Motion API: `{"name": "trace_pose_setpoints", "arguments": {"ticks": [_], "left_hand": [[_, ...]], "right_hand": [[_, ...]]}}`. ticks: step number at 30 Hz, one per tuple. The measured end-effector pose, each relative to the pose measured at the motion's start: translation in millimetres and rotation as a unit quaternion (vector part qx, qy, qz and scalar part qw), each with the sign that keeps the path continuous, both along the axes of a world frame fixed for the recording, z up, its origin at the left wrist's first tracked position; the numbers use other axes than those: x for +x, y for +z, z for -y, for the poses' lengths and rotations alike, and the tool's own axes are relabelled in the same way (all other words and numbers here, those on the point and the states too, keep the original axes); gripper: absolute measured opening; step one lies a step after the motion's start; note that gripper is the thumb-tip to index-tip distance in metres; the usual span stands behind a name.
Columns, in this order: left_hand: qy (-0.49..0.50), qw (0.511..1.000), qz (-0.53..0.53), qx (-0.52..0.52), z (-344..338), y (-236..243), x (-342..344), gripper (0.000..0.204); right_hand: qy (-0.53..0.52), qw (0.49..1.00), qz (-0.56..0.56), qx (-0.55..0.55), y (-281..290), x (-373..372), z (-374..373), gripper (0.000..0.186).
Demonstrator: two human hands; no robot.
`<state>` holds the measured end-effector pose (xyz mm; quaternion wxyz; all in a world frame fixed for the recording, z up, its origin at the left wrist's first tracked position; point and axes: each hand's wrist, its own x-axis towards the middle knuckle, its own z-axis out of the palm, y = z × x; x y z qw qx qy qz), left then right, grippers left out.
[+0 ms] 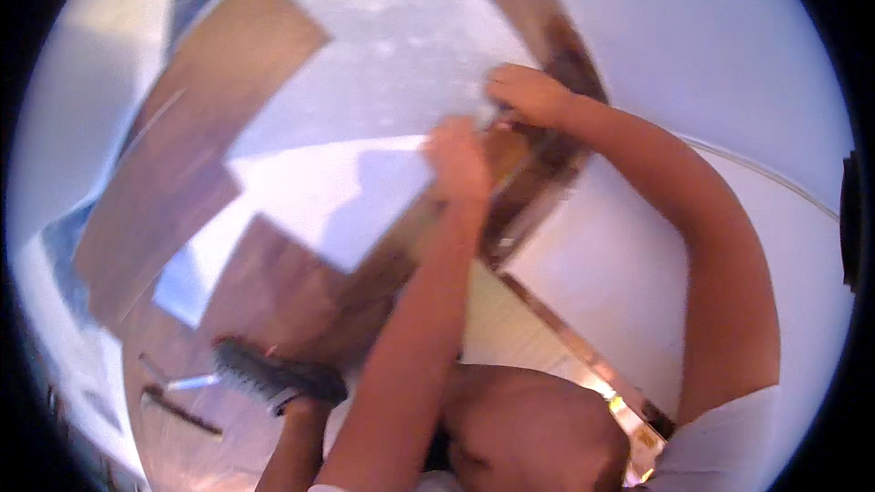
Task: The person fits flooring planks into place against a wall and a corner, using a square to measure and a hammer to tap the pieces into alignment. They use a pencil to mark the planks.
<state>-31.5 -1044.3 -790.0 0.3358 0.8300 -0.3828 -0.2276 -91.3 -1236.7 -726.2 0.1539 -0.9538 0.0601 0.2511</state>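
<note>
My left hand [458, 162] is over the brown wood-look floor planks [387, 255] beside the white wall, its blurred fingers bent and closed. Just ahead and to the right, my right hand [533, 96] is closed too, close to the foot of the wall. A small greyish piece [489, 113] shows between the two hands; its kind is too smeared to tell, and so is which hand grips it. Under and between the hands lies a yellowish-brown strip [507, 153] along the dark plank edge.
Loose brown planks [196, 118] lie at the left on a grey and white sheet [383, 64]. My dark shoe [273, 375] rests on the planks. Near it are a hammer-like tool [182, 410] and a thin blue-and-white object [193, 383]. The white wall [702, 36] bounds the right side.
</note>
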Motion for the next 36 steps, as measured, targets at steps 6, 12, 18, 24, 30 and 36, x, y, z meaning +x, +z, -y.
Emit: {"name": "trace_pose_setpoints", "arguments": {"ticks": [6, 12, 18, 24, 30, 36], "left_hand": [[-0.082, 0.981, -0.105, -0.138, -30.2, 39.2, 18.1, 0.019], [-0.330, 0.942, 0.031, 0.062, -258.1, 101.6, 226.4, 0.016], [-0.312, 0.874, 0.159, 0.337, -560.6, 116.8, 336.2, 0.033], [-0.246, 0.868, 0.248, 0.353, -659.9, 69.3, 299.1, 0.035], [-0.278, 0.865, 0.264, 0.325, -629.6, 65.6, 306.3, 0.039], [-0.112, 0.918, 0.245, 0.291, -594.1, 97.9, 334.8, 0.044]], "right_hand": [[0.026, 0.935, -0.308, -0.175, 18.0, -0.6, -5.9, 0.020], [0.101, 0.983, -0.142, -0.063, 51.4, 46.3, -78.6, 0.027], [0.169, 0.981, -0.004, 0.093, 67.8, 128.9, -172.9, 0.030], [0.158, 0.976, 0.091, 0.118, 63.3, 227.8, -250.9, 0.031], [0.121, 0.963, 0.163, 0.175, 53.5, 254.6, -293.5, 0.030], [0.071, 0.950, 0.131, 0.274, 50.6, 238.1, -356.7, 0.023]]}}
